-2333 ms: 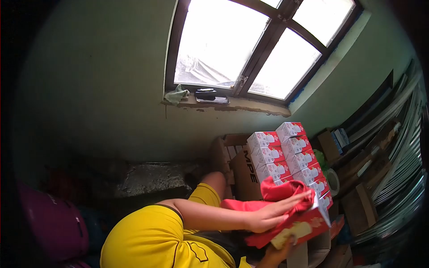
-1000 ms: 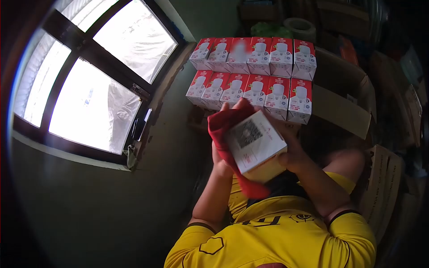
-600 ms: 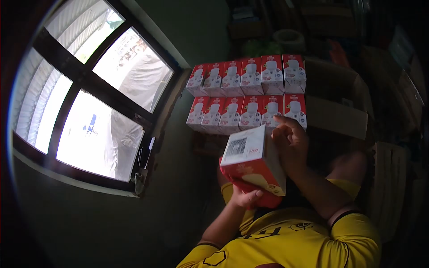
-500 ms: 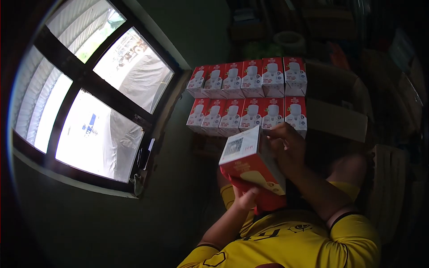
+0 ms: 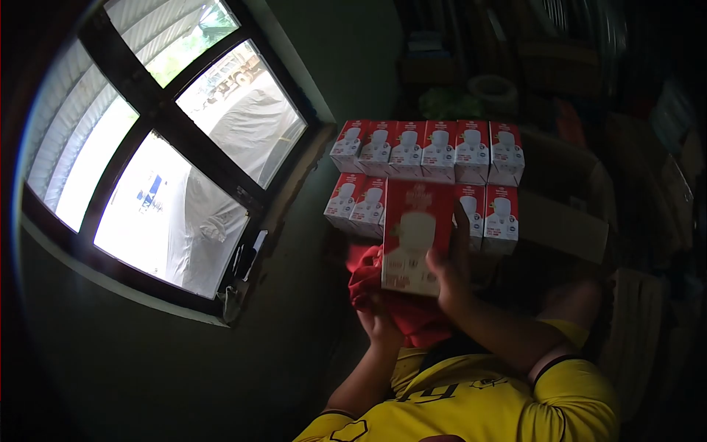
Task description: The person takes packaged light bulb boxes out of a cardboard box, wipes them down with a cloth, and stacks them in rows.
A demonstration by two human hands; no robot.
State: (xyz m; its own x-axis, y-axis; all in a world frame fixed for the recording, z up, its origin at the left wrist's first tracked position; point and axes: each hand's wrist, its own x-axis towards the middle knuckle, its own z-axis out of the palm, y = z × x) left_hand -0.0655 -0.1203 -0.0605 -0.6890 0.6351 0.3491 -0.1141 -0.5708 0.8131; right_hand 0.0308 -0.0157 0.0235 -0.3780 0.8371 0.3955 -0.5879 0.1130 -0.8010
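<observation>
Right hand (image 5: 454,276) grips red-and-white light-bulb box (image 5: 417,239) by its side; left hand (image 5: 380,322) clutches red cloth (image 5: 414,315); two rows of matching boxes (image 5: 438,151) beyond.

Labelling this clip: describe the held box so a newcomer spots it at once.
Right of the big window are two rows of red-and-white boxes. In front of the lower row, the right hand grips the held box, with the red cloth below it. Unlike its lookalikes, it is in hand, appears larger and hides part of that row.
</observation>
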